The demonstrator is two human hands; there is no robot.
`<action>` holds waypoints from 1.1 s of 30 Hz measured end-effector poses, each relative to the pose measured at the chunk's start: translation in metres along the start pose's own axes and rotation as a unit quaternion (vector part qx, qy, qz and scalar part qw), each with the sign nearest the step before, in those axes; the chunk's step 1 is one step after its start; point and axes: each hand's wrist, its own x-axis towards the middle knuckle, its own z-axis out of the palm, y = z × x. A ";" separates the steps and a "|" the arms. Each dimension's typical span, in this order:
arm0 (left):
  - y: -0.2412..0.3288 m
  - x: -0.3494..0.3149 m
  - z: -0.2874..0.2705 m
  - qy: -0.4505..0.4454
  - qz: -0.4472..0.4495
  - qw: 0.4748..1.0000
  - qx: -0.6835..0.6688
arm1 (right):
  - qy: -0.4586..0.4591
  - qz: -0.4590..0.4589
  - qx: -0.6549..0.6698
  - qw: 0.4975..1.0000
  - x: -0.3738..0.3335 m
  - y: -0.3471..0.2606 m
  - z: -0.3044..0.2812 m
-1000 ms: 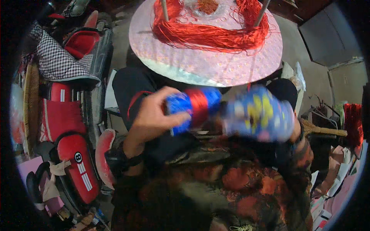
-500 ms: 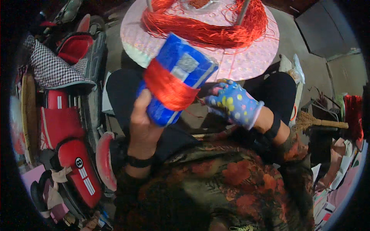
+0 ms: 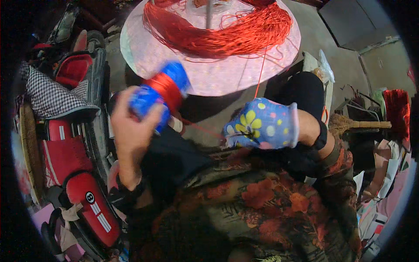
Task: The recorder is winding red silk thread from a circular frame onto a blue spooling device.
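Observation:
My bare left hand [image 3: 131,131] grips a blue, block-shaped bundle [image 3: 178,75], tilted and blurred by motion. Red cord [image 3: 165,89] is wound in a band around its middle. On my right hand [image 3: 264,124] is a blue glove with yellow flowers and dots; its fingers are closed on a strand of red cord. From this hand one stretch runs left to the bundle. Another strand [image 3: 262,72] rises taut to a big loose skein of red cord [image 3: 218,40], which lies on a round pink-covered disc [image 3: 196,81] ahead of me.
An upright post [image 3: 208,15] stands within the skein. At left are a red ride-on toy vehicle [image 3: 89,205] and a checkered cloth [image 3: 54,94]. A straw brush [image 3: 349,124] lies at right, near papers and boxes. My knees are below the disc.
My left hand has swung the bundle left and turned it. My right hand has rotated, its back now facing up. The skein and its posts have shifted round, and the strand to it now shows taut.

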 end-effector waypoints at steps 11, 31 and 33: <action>-0.012 -0.008 -0.021 -0.349 0.159 0.736 -0.558 | 0.146 0.086 0.119 0.978 -0.004 0.079 -0.026; -0.049 -0.022 -0.017 -0.248 -0.039 0.732 -0.634 | 0.154 0.068 0.066 0.984 0.022 0.063 0.011; -0.052 -0.027 -0.024 -0.129 -0.006 0.659 -0.741 | 0.133 0.049 0.042 0.989 0.027 0.079 0.037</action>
